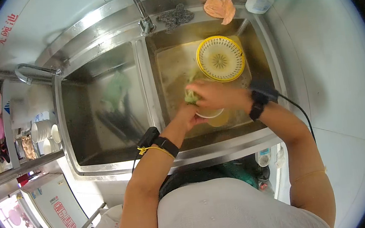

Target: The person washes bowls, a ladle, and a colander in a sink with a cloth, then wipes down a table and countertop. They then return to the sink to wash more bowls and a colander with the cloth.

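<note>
Over the right basin of a steel sink, my left hand [188, 117] is closed round the rim of a white bowl [211, 112], which my right arm partly covers. My right hand [209, 94] is closed on a green cloth [191, 96] at the bowl's left side; motion blurs its fingers. Just beyond my hands, a yellow-rimmed strainer basket [220, 59] sits in the cloudy water. Below my right wrist, a round yellowish thing [218, 119] shows in the water.
The left basin [101, 100] holds water, a greenish item [115, 90] and dark slender things. Behind the right basin are a faucet [146, 25], a dark scrubber [175, 17], an orange cloth [219, 9] and a white container [259, 0]. Stacked bowls [42, 131] stand at the left.
</note>
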### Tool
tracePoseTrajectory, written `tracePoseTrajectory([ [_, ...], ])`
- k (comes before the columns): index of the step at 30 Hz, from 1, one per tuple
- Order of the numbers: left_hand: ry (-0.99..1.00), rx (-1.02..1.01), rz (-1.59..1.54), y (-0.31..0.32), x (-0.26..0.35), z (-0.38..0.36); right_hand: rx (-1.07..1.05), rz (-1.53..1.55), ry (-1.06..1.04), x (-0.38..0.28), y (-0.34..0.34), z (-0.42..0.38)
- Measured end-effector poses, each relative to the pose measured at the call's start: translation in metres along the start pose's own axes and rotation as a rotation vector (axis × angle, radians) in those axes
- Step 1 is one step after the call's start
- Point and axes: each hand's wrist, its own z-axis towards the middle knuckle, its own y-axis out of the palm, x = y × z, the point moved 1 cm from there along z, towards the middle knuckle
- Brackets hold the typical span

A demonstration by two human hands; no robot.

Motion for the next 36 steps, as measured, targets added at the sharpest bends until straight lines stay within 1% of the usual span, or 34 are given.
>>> tracePoseTrajectory([
  [2, -0.026, -0.009, 0.026, 0.003, -0.002, -0.005, -0.070, -0.565, -0.300, -0.006, 0.008, 0.010],
  [3, 0.041, 0.014, 0.084, 0.010, 0.002, -0.015, -0.069, -0.561, -0.299, -0.006, 0.009, 0.013],
  [4, 0.108, 0.035, 0.144, 0.017, 0.006, -0.024, -0.092, -0.544, -0.364, -0.005, 0.009, 0.017],
  [5, 0.105, 0.034, 0.149, 0.021, 0.009, -0.030, -0.114, -0.528, -0.426, -0.004, 0.008, 0.020],
  [6, 0.137, 0.007, 0.211, 0.025, 0.012, -0.035, -0.111, -0.527, -0.422, -0.001, 0.006, 0.022],
  [8, 0.174, -0.022, 0.273, 0.024, 0.014, -0.037, -0.354, -0.609, 0.045, 0.010, 0.004, 0.028],
  [9, 0.263, 0.004, 0.281, 0.020, 0.013, -0.035, -0.236, -0.512, 0.043, 0.018, -0.004, 0.025],
  [10, 0.351, 0.029, 0.287, 0.017, 0.013, -0.034, -0.236, -0.515, 0.042, 0.025, -0.007, 0.017],
  [11, 0.357, 0.029, 0.282, 0.017, 0.013, -0.034, -0.073, -0.352, 0.184, 0.033, -0.010, 0.010],
  [12, 0.442, 0.037, 0.254, 0.017, 0.015, -0.035, 0.089, -0.185, 0.321, 0.041, -0.010, 0.007],
  [13, 0.526, 0.045, 0.227, 0.016, 0.018, -0.036, 0.087, -0.190, 0.315, 0.051, 0.002, 0.002],
  [14, 0.532, 0.045, 0.224, 0.015, 0.015, -0.032, 0.306, 0.117, 0.445, 0.063, 0.018, -0.007],
  [15, 0.658, 0.079, 0.179, 0.015, 0.011, -0.027, 0.525, 0.431, 0.569, 0.062, 0.027, -0.014],
  [16, 0.783, 0.112, 0.133, 0.015, 0.007, -0.021, 0.527, 0.428, 0.566, 0.060, 0.037, -0.018],
  [17, 0.784, 0.108, 0.133, 0.021, 0.006, -0.021, 0.721, 0.705, 0.670, 0.049, 0.050, -0.018],
  [18, 0.797, 0.132, 0.041, 0.027, 0.005, -0.021, 0.912, 0.988, 0.767, 0.036, 0.056, -0.015],
  [19, 0.807, 0.156, -0.053, 0.030, 0.003, -0.023, 0.955, 1.059, 0.759, 0.025, 0.052, -0.015],
  [20, 0.808, 0.155, -0.053, 0.030, 0.002, -0.023, 0.955, 1.059, 0.758, 0.026, 0.045, -0.016],
  [22, 0.678, 0.141, -0.117, 0.027, -0.003, -0.023, 0.717, 0.375, 0.648, 0.036, 0.022, -0.014],
  [23, 0.679, 0.138, -0.114, 0.018, 0.001, -0.021, 0.722, 0.376, 0.646, 0.033, 0.008, -0.013],
  [25, 0.594, 0.181, 0.688, -0.006, 0.018, -0.012, 0.529, -0.167, 0.262, 0.019, -0.019, -0.011],
  [26, 0.590, 0.175, 0.689, -0.004, 0.025, -0.014, 0.530, -0.167, 0.269, 0.024, -0.021, -0.009],
  [28, 0.796, 0.397, 1.345, 0.012, 0.045, -0.032, 0.409, -0.549, -0.201, 0.024, -0.019, -0.001],
  [29, 0.794, 0.398, 1.436, 0.020, 0.051, -0.039, 0.408, -0.549, -0.201, 0.016, -0.018, 0.001],
  [30, 0.791, 0.398, 1.437, 0.024, 0.053, -0.040, 0.354, -0.578, -0.260, 0.000, -0.019, 0.002],
  [31, 0.701, 0.463, 1.440, 0.026, 0.054, -0.040, 0.300, -0.605, -0.320, -0.009, -0.018, 0.003],
  [32, 0.610, 0.527, 1.440, 0.025, 0.054, -0.041, 0.300, -0.601, -0.321, -0.007, -0.016, 0.002],
  [33, 0.609, 0.530, 1.441, 0.023, 0.052, -0.042, 0.431, -0.474, -0.227, 0.000, -0.014, 0.002],
  [34, 0.666, 0.528, 1.282, 0.020, 0.049, -0.043, 0.560, -0.344, -0.132, 0.006, -0.012, 0.002],
  [35, 0.715, 0.523, 1.121, 0.017, 0.045, -0.045, 0.559, -0.341, -0.132, 0.010, -0.005, 0.002],
  [36, 0.713, 0.526, 1.120, 0.016, 0.041, -0.044, 0.670, -0.087, 0.131, 0.016, 0.002, 0.000],
])
